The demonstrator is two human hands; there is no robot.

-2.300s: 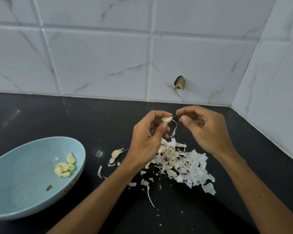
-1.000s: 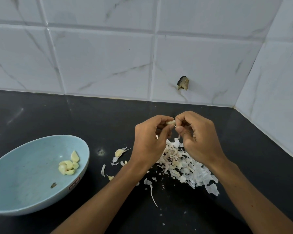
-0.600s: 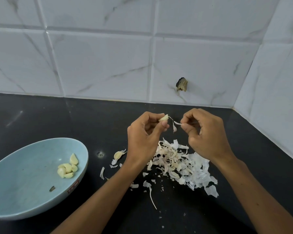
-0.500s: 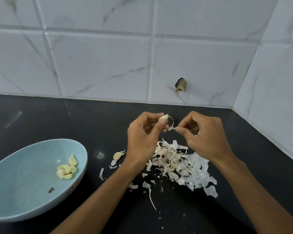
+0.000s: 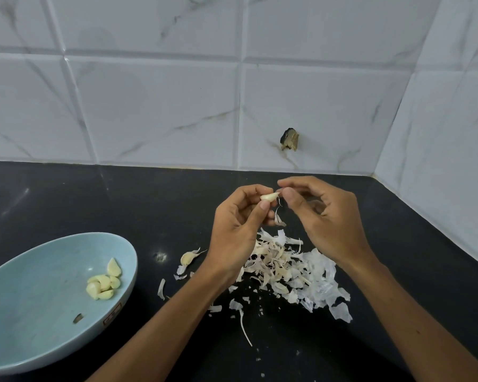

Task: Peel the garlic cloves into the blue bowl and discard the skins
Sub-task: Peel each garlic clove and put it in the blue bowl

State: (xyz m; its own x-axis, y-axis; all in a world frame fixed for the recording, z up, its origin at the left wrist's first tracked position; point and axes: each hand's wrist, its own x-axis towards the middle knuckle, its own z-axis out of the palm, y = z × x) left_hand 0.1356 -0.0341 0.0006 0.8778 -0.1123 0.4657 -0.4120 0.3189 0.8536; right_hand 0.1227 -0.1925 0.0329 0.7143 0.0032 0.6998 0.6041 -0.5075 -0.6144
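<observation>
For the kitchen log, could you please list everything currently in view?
Black glossy countertop: one, black, underneath everything.
Marbled white wall tiles: several, white, behind and right.
Chipped hole: one, dark, in the back tile.
Light blue oval bowl: one, pale blue, left.
Peeled garlic cloves: about six, yellowish, clustered inside the bowl.
Unpeeled garlic clove: one, cream, between bowl and skins.
Papery garlic skins: one pile plus scraps, white, centre-right.
Partly peeled garlic clove: one, pale, held above the skins.
Left hand: one, its grip holds that clove.
Right hand: one, pinches the clove's tip.
</observation>
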